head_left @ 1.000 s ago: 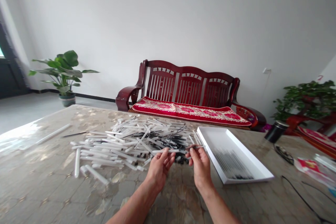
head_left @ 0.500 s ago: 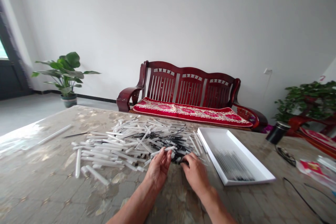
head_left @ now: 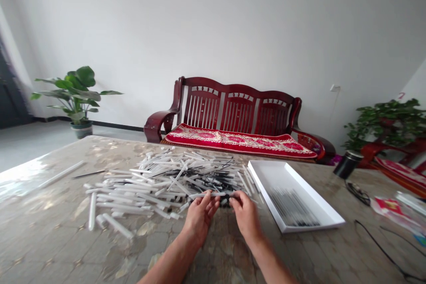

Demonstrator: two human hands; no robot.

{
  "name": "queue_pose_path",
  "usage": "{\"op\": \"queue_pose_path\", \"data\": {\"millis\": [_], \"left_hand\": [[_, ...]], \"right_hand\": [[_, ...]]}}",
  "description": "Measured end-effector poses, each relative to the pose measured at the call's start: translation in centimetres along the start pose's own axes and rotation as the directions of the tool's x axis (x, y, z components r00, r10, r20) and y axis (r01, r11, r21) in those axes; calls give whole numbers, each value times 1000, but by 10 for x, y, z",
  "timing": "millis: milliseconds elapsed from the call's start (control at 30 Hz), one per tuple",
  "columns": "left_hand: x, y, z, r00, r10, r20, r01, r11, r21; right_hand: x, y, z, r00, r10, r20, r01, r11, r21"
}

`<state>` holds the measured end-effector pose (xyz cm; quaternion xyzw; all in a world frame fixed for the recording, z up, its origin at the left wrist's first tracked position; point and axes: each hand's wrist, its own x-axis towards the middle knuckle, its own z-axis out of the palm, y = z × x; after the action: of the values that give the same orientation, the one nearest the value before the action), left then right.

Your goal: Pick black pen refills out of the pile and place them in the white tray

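My left hand (head_left: pixel 201 213) is closed, pinching a white pen barrel (head_left: pixel 213 194) that lies level and points right. At the barrel's right end, the fingertips of my right hand (head_left: pixel 244 211) are pressed together in a pinch; a small dark piece seems to be there, too blurred to name. Just beyond both hands spreads a large heap of white pen barrels (head_left: pixel 133 193). Thin black sticks (head_left: pixel 213 179) lie mixed into its right side. To the right stands a shallow white box (head_left: pixel 314 188), with a row of slim, clear-looking sticks with dark ends (head_left: pixel 293 208) inside.
The patterned tabletop (head_left: pixel 66 248) fills the foreground. A black cylinder (head_left: pixel 348 165), dark cables (head_left: pixel 357 193) and a red-and-clear plastic packet (head_left: pixel 391 208) lie at the right. One long white tube (head_left: pixel 61 174) and a thin dark stick (head_left: pixel 88 174) lie far left. Behind stands a wooden bench (head_left: pixel 239 106).
My right hand has come up from the black sticks to the right end of the barrel. My left hand still holds the barrel, now more level. The view has shifted slightly.
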<state>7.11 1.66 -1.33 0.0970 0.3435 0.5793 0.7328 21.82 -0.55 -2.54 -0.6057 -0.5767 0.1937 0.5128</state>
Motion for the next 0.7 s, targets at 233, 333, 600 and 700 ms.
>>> {"op": "queue_pose_path", "data": {"millis": [233, 333, 600, 700], "left_hand": [[0, -3, -1, 999, -5, 31, 5, 1000, 22], [-3, -3, 1, 999, -7, 32, 6, 999, 39], [-4, -3, 2, 999, 5, 31, -7, 998, 56], [-3, -4, 1, 999, 11, 41, -14, 998, 68]], "right_hand": [[0, 0, 11, 991, 120, -60, -93, 935, 341], [0, -1, 11, 990, 123, -73, -90, 935, 344], [-2, -2, 7, 995, 23, -96, -4, 980, 201], [-3, -2, 5, 995, -20, -101, 32, 992, 124]]}}
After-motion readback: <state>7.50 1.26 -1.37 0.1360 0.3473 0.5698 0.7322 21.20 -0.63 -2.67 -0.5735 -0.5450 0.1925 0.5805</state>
